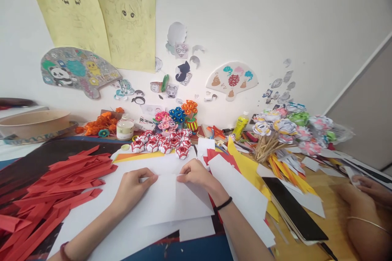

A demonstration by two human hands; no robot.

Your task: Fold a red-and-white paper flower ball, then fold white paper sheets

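A sheet of white paper [165, 202] lies over larger white sheets in front of me. My left hand [134, 185] is closed, thumb and forefinger pinching the sheet's far edge. A short way to its right, my right hand [197, 173] also pinches the sheet near that edge. A vertical line, a fold or an edge, runs down the paper below my right fingertips. Just beyond my hands stand several red-and-white paper flowers [165, 145]. Folded red paper strips [67, 183] are heaped to the left of my left forearm.
At right, a co-worker's hands [364, 195] hold a small white piece. A black phone [294, 208] with a cable lies between us. Behind are a bundle of paper flowers on sticks [265, 147], a glue bottle [241, 125], a jar [124, 127] and a basin [35, 121].
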